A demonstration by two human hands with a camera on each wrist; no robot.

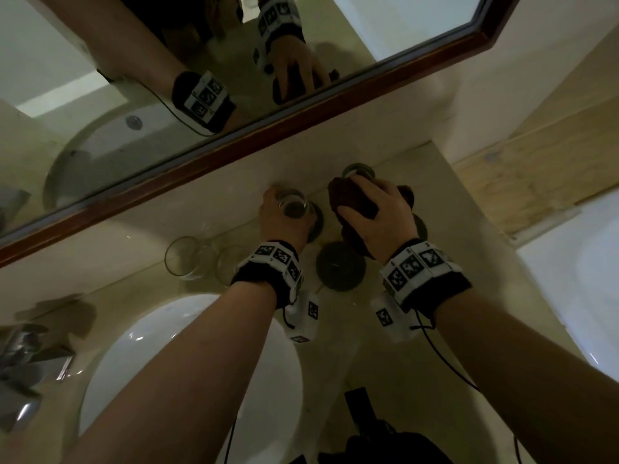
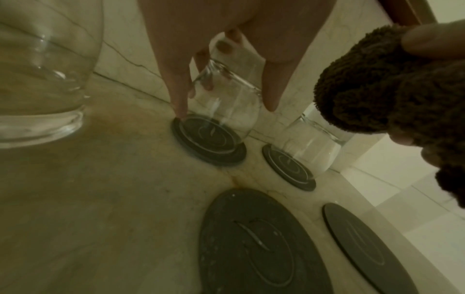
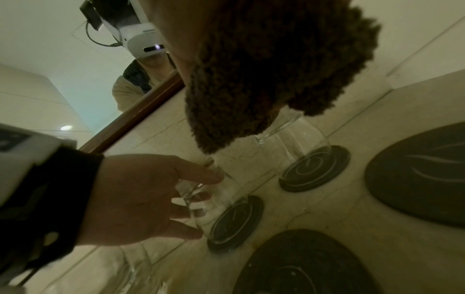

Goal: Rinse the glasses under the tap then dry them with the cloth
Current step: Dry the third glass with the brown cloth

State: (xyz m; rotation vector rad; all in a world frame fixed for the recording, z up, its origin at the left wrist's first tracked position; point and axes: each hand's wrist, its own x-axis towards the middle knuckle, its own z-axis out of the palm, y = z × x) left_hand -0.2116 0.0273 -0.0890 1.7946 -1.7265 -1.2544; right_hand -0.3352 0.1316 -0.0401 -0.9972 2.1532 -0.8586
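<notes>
Overhead, I see my left hand [image 1: 284, 217] gripping a clear stemless glass [image 1: 294, 205] on a dark round coaster [image 1: 316, 226], my right hand [image 1: 375, 219] clutching a brown terry cloth [image 1: 348, 195]; two more glasses [image 1: 182, 257] stand beside the white basin [image 1: 187, 356]. Left wrist: fingers [image 2: 180, 95] wrap the glass upon beige marble counter [image 2: 100, 199]. Right wrist: cloth overhangs another glass [image 3: 297, 137] below the wood-framed mirror [image 3: 130, 115].

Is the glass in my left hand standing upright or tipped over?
Upright. The glass stands base-down on a dark coaster, rim up, with the left hand gripping it from above.
</notes>
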